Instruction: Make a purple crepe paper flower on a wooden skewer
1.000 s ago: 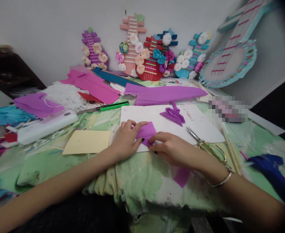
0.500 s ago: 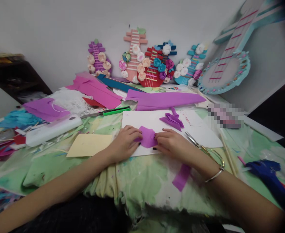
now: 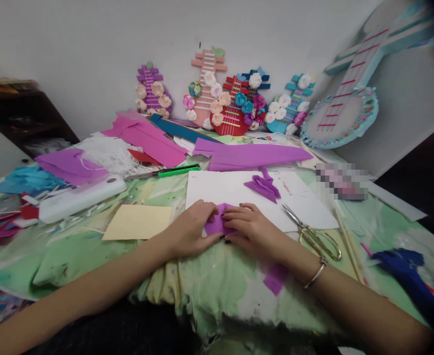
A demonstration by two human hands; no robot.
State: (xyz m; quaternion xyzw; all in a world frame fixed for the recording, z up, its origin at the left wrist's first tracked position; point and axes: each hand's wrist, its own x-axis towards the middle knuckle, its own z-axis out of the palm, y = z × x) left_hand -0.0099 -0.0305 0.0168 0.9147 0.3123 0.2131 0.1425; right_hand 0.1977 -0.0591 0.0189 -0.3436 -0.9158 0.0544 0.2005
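Observation:
Between my hands is a small piece of purple crepe paper (image 3: 214, 227), partly covered by my fingers, at the near edge of a white sheet (image 3: 217, 187). My left hand (image 3: 197, 227) pinches its left side with thumb and fingers. From the other side, the fingers of my right hand (image 3: 252, 227) close on its right part. Farther back on the sheet lies a folded purple paper shape (image 3: 264, 186). Gold-handled scissors (image 3: 313, 236) rest just right of my right hand. A purple paper strip (image 3: 275, 278) lies below my right wrist, partly hidden.
A cream card (image 3: 137, 222) lies left of the sheet, with a green cutter (image 3: 178, 171) behind it. A blue glue gun (image 3: 402, 266) is at the right, near a wooden stick (image 3: 350, 244). Decorated paper guitars (image 3: 234, 111) lean against the wall.
My hands have drawn closer together and slightly toward me with the purple piece. It was spread flat between them; now my fingers cover more of it.

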